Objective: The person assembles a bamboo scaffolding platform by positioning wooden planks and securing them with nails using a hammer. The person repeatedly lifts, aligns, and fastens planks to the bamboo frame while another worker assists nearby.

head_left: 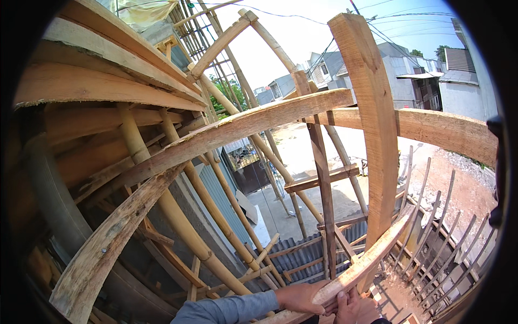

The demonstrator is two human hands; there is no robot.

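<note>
A pale wooden beam (372,258) rises from the lower edge toward the right, its straight line bent by the lens. My left hand (303,296) comes in with a grey-blue sleeve and is closed on the beam's lower part. Just to the right, my right hand (352,308) grips the same beam from its near side, thumb against the wood and other fingers partly hidden. Beyond the hands, a thick upright post (375,135) stands against the beam's far side.
A long timber (237,121) crosses ahead, with a rough plank (108,248) below it at left. Bamboo poles (189,232) slant through the scaffold. Stacked boards (108,81) fill the upper left. Thin upright rods (431,232) stand at right. Corrugated sheets (302,252) and ground lie far below.
</note>
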